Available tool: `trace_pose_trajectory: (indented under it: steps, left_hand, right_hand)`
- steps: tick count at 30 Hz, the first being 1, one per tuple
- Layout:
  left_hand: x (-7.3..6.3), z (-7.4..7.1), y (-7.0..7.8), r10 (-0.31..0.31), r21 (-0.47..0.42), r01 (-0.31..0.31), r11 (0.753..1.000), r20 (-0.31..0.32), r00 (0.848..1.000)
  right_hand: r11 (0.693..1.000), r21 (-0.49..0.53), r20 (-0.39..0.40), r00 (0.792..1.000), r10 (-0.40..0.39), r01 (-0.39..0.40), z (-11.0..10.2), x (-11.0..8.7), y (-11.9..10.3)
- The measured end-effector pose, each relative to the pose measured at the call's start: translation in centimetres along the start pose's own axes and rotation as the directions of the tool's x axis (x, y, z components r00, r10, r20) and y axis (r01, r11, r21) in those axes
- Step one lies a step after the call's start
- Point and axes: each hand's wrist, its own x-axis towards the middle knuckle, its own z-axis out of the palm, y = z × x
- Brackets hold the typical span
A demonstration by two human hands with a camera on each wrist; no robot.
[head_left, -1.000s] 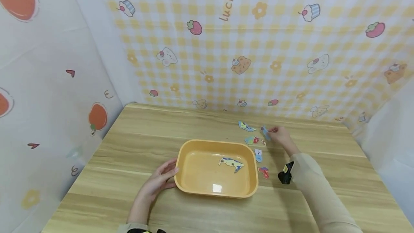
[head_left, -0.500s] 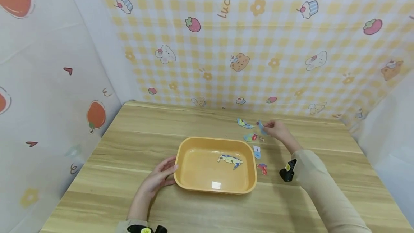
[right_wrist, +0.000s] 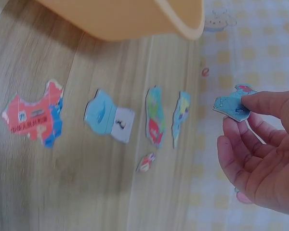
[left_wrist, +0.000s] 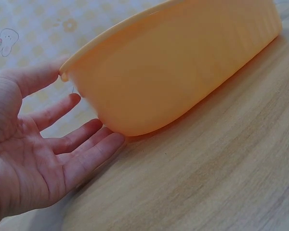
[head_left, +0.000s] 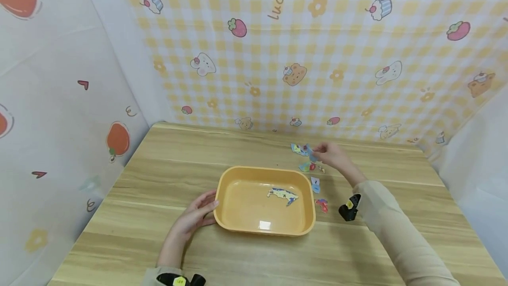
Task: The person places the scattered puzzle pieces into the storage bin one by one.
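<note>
My right hand (head_left: 332,155) pinches a small light-blue map puzzle piece (right_wrist: 229,105) between thumb and fingers, raised above the table's far part. Below and around it lie other pieces: a thin blue-yellow piece (right_wrist: 180,117), a green-red piece (right_wrist: 155,118), a tiny piece (right_wrist: 145,162), a blue-white piece (right_wrist: 107,115) and a red-blue piece (right_wrist: 37,115). At the left end of a yellow plastic basin (head_left: 265,231), my left hand (head_left: 195,216) touches the outer wall with nearly straight fingers, thumb at the rim. Inside the basin rests one cream-and-blue piece (head_left: 283,195).
The wooden table (head_left: 166,180) ends at a yellow checked cloth backdrop (head_left: 254,56). White printed cloth (head_left: 71,100) hangs on the left side. A black wrist camera (head_left: 349,208) juts from the right sleeve over the table.
My right hand has carried the light-blue puzzle piece to the left, so it now overlaps the blue-yellow piece in the head view. My left hand stays at the basin.
</note>
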Motion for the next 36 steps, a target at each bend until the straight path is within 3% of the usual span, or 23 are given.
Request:
trace_pose_trajectory:
  steps: [6,15,27,36]
  left_hand:
    - [0.1,0.0,-0.1,0.009,-0.003,-0.009,1.000,0.000,1.000]
    - [0.1,-0.1,-0.1,0.010,-0.005,-0.010,1.000,0.015,1.000]
    - [-0.1,0.1,0.0,-0.009,0.000,0.009,1.000,-0.019,1.000]
    - [0.1,0.1,-0.2,0.001,-0.006,-0.001,1.000,0.005,1.000]
  right_hand:
    - [0.990,0.059,0.015,0.992,-0.128,0.127,0.6,0.5,-0.2]
    - [0.996,-0.027,0.037,0.996,-0.079,0.080,1.7,0.1,-3.0]
    - [0.983,-0.036,0.107,0.979,-0.173,0.177,4.1,-0.1,-5.1]
    - [0.967,-0.029,0.145,0.958,-0.246,0.253,5.9,-0.4,-6.2]
